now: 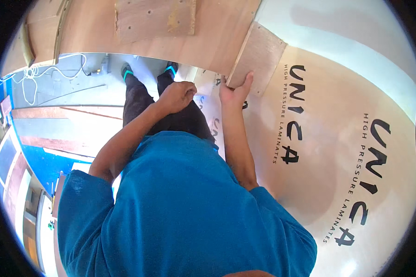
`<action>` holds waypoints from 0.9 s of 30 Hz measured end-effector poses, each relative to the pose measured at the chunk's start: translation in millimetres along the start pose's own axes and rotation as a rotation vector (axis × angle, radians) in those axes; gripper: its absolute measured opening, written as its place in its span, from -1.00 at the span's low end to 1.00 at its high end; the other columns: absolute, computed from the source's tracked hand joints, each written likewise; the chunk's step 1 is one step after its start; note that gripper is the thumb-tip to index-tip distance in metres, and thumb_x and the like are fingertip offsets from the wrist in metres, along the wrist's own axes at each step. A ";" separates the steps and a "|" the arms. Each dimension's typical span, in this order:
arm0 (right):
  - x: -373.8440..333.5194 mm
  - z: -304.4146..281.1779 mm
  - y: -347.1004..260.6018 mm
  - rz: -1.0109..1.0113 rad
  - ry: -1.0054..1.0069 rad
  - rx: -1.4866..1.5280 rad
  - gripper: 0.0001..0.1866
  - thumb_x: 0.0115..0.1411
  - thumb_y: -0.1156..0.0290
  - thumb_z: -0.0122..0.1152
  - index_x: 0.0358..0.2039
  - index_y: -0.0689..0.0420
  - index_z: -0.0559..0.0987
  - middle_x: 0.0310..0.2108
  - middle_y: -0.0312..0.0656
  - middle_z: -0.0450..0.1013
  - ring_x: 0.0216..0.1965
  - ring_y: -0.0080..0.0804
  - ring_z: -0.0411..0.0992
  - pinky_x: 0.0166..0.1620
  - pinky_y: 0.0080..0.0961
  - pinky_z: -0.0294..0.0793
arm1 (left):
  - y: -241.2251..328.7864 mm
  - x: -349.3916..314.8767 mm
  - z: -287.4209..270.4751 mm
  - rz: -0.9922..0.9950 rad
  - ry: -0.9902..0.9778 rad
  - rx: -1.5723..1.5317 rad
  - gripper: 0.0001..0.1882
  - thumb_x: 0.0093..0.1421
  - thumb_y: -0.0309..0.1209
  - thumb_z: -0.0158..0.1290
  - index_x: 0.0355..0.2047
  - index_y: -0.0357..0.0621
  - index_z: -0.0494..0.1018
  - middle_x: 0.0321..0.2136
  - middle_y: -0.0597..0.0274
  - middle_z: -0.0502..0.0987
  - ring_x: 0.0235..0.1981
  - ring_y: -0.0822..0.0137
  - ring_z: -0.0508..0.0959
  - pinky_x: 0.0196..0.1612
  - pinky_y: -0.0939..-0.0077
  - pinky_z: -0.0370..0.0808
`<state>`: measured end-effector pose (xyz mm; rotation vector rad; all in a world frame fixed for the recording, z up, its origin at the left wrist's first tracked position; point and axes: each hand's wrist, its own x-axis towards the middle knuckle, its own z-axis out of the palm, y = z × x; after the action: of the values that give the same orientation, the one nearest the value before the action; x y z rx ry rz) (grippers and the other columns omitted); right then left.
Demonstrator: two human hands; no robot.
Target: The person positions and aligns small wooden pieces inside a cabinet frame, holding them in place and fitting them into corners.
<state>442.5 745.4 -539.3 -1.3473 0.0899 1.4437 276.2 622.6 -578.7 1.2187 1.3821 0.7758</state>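
My right hand [235, 94] grips the lower end of a small plywood piece [262, 53]. The thumb lies over its face, and the other fingers go round its edge, partly hidden. That piece stands beside a wide plywood panel [217, 32], close to a large pale sheet with black lettering [330, 115] on my right. In front of my dark trousers, my left hand [178, 97] is closed with its fingers curled in. Whatever may be pinched in it is too small to make out.
A rough plywood patch [156, 18] lies on the panel ahead. White cable [31, 74] is looped on the grey floor [85, 90] at left. Long boards [55, 131] lie nearby, next to a blue surface [53, 161]. My feet [171, 69] are just below the panel's edge.
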 end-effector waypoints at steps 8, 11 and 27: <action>16.4 -25.8 -1.8 0.090 -0.393 0.083 -0.40 0.30 -0.06 0.20 0.21 0.02 0.37 0.13 -0.23 0.40 0.15 -0.23 0.37 0.19 -0.17 0.40 | 151.2 98.7 -5.1 0.594 0.035 0.206 -0.71 0.19 -0.23 0.11 -0.52 -0.19 0.44 -0.58 -0.04 0.46 -0.44 -0.11 0.52 -0.37 0.02 0.42; 8.9 -18.1 -2.5 0.116 -0.448 0.145 -0.42 0.32 -0.03 0.18 0.23 -0.01 0.36 0.17 -0.27 0.38 0.20 -0.27 0.34 0.23 -0.21 0.34 | 198.7 179.7 11.4 0.677 -0.001 0.294 -0.71 0.17 -0.19 0.05 -0.51 -0.17 0.45 -0.55 -0.05 0.50 -0.42 -0.11 0.54 -0.33 -0.07 0.43; 12.0 -24.7 1.1 0.081 -0.126 0.103 -0.40 0.31 -0.01 0.22 0.27 -0.07 0.34 0.22 -0.31 0.37 0.25 -0.33 0.30 0.30 -0.22 0.24 | 186.2 262.4 40.1 0.546 -0.138 0.469 -0.76 0.02 -0.20 0.12 -0.52 -0.12 0.54 -0.49 0.06 0.60 -0.42 -0.05 0.58 -0.37 -0.05 0.47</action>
<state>460.9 735.8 -557.4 -1.1780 0.1363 1.5670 389.2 913.3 -490.0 2.0304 1.1576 0.7323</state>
